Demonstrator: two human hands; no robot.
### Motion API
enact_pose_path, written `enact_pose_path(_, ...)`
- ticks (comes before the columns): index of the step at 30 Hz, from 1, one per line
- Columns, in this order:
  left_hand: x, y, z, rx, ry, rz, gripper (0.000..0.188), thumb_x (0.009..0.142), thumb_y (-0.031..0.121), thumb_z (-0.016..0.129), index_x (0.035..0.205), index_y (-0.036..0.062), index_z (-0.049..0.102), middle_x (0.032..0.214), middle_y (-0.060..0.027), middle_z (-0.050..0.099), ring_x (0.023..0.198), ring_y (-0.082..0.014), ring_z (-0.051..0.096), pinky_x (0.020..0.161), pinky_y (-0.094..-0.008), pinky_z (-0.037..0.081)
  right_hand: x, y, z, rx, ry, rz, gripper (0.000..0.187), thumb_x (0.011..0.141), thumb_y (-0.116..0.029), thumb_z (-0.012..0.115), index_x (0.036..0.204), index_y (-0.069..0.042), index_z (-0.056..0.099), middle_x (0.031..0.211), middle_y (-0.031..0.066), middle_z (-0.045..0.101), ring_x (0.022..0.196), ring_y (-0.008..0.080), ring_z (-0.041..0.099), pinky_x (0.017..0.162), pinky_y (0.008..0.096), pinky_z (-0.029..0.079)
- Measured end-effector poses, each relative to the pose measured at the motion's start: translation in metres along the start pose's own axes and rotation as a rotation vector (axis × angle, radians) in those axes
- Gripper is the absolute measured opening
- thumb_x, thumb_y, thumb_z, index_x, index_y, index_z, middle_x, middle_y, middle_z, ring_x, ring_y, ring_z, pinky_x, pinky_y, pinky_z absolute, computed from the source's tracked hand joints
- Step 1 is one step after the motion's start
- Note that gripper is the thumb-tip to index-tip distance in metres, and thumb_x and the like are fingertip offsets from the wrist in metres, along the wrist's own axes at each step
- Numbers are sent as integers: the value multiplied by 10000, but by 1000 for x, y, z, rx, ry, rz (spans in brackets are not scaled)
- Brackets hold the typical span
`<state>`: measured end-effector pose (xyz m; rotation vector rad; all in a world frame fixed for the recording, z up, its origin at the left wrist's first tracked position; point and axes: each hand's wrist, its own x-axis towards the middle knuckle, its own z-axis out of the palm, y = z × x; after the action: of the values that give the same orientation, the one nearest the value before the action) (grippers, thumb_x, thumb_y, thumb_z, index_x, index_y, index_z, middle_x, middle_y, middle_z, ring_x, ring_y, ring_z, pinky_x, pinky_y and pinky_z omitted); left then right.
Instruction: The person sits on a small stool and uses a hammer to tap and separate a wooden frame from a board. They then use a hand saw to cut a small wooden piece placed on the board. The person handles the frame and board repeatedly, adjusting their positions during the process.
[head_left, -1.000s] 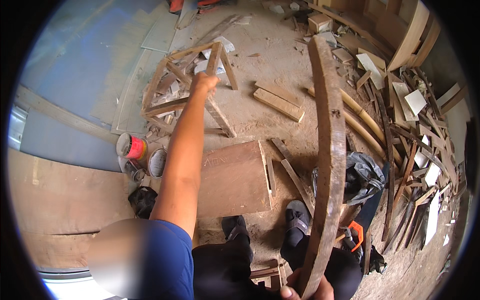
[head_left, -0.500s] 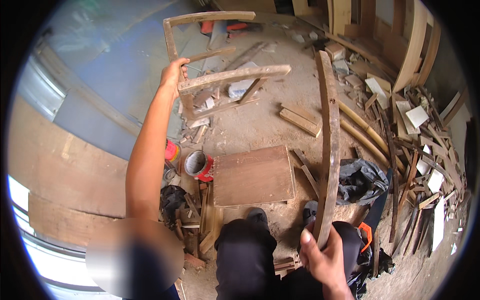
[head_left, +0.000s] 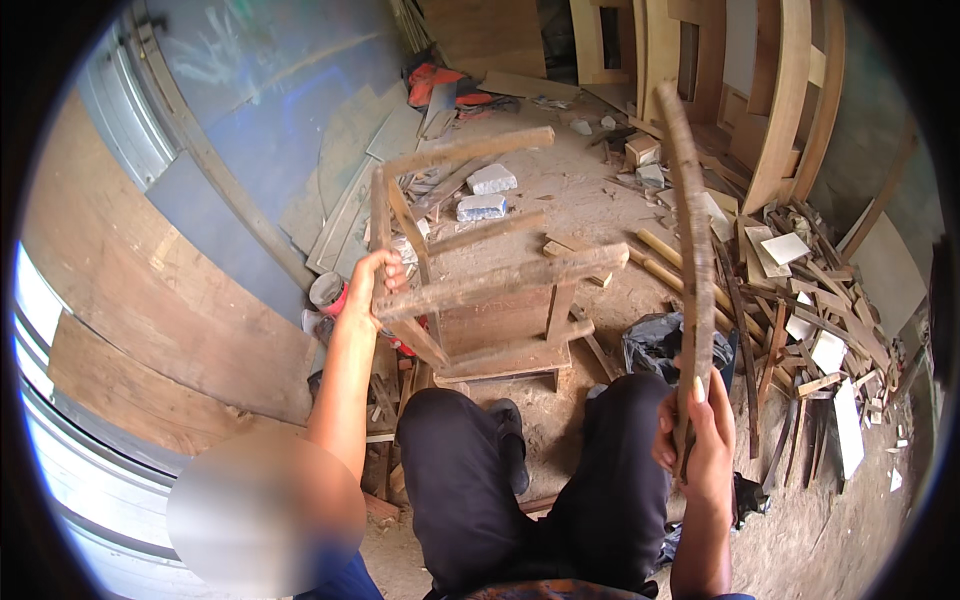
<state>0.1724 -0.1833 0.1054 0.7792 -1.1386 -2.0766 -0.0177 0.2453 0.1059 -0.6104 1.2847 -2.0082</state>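
Observation:
My left hand [head_left: 380, 280] is wrapped round a corner of a wooden frame [head_left: 500, 282] that looks like a stool's or small chair's legs and rails. The frame is held tilted in the air, its legs pointing right. In my right hand [head_left: 703, 430] is a long, narrow, rough wooden strip [head_left: 692, 235], gripped near its lower end and standing almost upright, slightly blurred. Behind the frame, a low wooden box or board [head_left: 480, 322] lies on the floor, partly hidden by the rails. My knees are below, between both hands.
A black plastic bag [head_left: 650, 345] sits beside the strip. Scrap wood [head_left: 790, 320] is heaped at the right. Wooden panels [head_left: 780, 110] lean at the far right. White blocks [head_left: 490, 180] and a paint can [head_left: 328, 292] stand beyond the frame. Boards [head_left: 170, 280] line the left.
The wooden frame has come down and nearer, now overlapping the box, with my left hand still on it. My right hand has raised the strip slightly and shifted right. The view has tilted up.

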Motion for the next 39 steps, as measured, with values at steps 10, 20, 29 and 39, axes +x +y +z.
enact_pose_path(10,25,-54,-3,29,30,-183,198,803,156,622,696,163,455,598,67,445,494,-55,442,444,-223,377,76,-8,29,18,-220,435,343,1053,-341,488,1118,-4,490,843,115,562,571,160,513,457,312,406)
enact_pose_path(20,62,-13,-31,101,-117,-261,107,791,110,612,812,114,507,612,59,472,485,-55,436,435,-201,369,102,-23,8,-73,-98,240,342,966,-257,661,1101,21,513,800,58,564,495,108,500,367,270,373)
enact_pose_path(29,60,83,6,572,-477,-279,236,827,93,602,1031,33,501,607,54,427,381,-28,383,317,-199,340,211,-6,-6,-679,18,-341,273,967,-187,571,1146,18,593,962,55,635,879,120,565,790,282,468)
enact_pose_path(39,85,119,30,850,-807,-288,446,812,150,683,1188,-71,590,676,-15,570,459,-70,537,464,-248,500,200,-7,24,-81,-400,332,479,943,-210,388,1313,71,505,1243,219,647,1054,308,668,813,444,599)
